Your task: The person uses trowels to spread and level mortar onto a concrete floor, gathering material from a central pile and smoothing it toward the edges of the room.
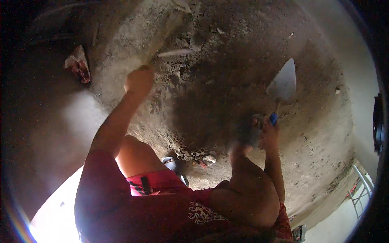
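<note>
My right hand is closed around the blue handle of a pointed trowel. Its pale metal blade points away from me, over the brown earth. Farther forward on the left, my left hand makes a fist. A tan, stick-like streak runs up and away from that fist, too smeared by motion to name. Rough, crumbly soil lies between the two hands. In it, just beyond my left fist, rests a thin pale strip.
A torn, red-and-pale scrap lies at the far left. My left foot is close to debris; my right foot is beside my right hand. A pale wall bounds the right side, with a metal frame lower down.
</note>
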Tool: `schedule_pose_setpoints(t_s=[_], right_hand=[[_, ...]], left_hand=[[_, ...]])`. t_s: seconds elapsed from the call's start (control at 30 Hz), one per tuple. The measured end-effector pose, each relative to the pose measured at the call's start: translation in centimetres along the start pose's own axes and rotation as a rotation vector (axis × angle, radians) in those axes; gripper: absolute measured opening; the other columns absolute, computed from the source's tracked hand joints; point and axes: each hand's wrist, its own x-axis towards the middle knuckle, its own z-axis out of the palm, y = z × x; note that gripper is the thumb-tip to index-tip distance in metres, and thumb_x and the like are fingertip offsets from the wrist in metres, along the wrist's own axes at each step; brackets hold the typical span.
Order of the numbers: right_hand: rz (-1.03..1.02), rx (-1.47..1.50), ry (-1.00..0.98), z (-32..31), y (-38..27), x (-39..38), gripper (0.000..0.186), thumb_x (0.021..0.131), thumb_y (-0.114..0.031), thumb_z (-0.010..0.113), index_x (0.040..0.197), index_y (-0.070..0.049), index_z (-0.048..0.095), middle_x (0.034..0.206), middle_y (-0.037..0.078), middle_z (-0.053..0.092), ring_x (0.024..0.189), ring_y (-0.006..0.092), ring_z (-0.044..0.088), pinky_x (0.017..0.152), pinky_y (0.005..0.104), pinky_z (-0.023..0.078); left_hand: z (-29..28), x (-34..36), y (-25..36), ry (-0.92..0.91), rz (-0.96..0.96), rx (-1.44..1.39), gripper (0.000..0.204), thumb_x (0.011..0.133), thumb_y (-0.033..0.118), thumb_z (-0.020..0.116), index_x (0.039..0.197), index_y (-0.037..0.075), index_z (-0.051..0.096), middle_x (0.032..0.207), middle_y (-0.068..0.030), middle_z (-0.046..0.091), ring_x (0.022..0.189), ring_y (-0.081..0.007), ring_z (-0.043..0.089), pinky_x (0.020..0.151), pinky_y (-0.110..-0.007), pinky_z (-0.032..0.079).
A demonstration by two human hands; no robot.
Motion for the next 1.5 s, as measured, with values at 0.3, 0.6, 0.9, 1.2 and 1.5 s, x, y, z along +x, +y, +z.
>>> schedule_pose_setpoints(t_s=[0.3,0.6,0.9,1.2,1.5], right_hand=[[-0.097,-0.295,-0.012,-0.2,3.9,1.9,0.022,0.09,-0.027,0.065,0.082,-0.015,0.049,0.058,-0.005,0.042,0.043,0.0082,0.039,0.038,0.0263,0.032],[-0.264,-0.164,0.085,-2.8,6.5,5.5,0.019,0.091,-0.029,0.065,0.092,-0.014,0.054,0.068,-0.002,0.051,0.051,0.0107,0.047,0.041,0.0256,0.035],[-0.085,-0.229,0.142,-3.8,2.9,2.3,0.019,0.091,-0.028,0.066,0.097,-0.013,0.056,0.069,0.0,0.053,0.051,0.0098,0.045,0.042,0.0266,0.035],[0.004,-0.255,0.104,-1.6,0.3,1.1,0.021,0.091,-0.03,0.065,0.097,-0.013,0.057,0.067,-0.002,0.052,0.049,0.0095,0.044,0.042,0.0277,0.035],[-0.531,-0.847,0.118,-7.2,4.0,6.6,0.038,0.091,-0.032,0.067,0.12,-0.01,0.053,0.103,0.006,0.057,0.083,0.0202,0.058,0.062,0.0354,0.046]], left_hand=[[16.0,20.2,-1.7,0.223,0.395,-0.272,0.023,0.076,0.016,0.068,0.098,0.008,0.07,0.086,-0.0154,0.067,0.083,-0.0285,0.066,0.064,-0.043,0.054],[5.4,0.4,27.0,-0.123,0.915,-0.527,0.045,0.085,0.011,0.05,0.13,0.004,0.053,0.107,-0.0244,0.066,0.089,-0.0397,0.066,0.073,-0.048,0.055],[0.0,1.7,12.8,0.016,0.517,-0.528,0.044,0.084,0.012,0.055,0.128,0.008,0.055,0.11,-0.0211,0.063,0.101,-0.0389,0.062,0.084,-0.05,0.051],[9.8,16.4,5.9,0.042,-0.174,-0.556,0.055,0.09,0.02,0.06,0.138,0.003,0.042,0.135,-0.0212,0.048,0.112,-0.0357,0.06,0.08,-0.05,0.056],[4.4,6.9,6.0,0.048,0.327,-0.079,0.061,0.088,0.024,0.063,0.143,0.005,0.043,0.142,-0.0213,0.046,0.121,-0.0381,0.053,0.09,-0.054,0.05]])
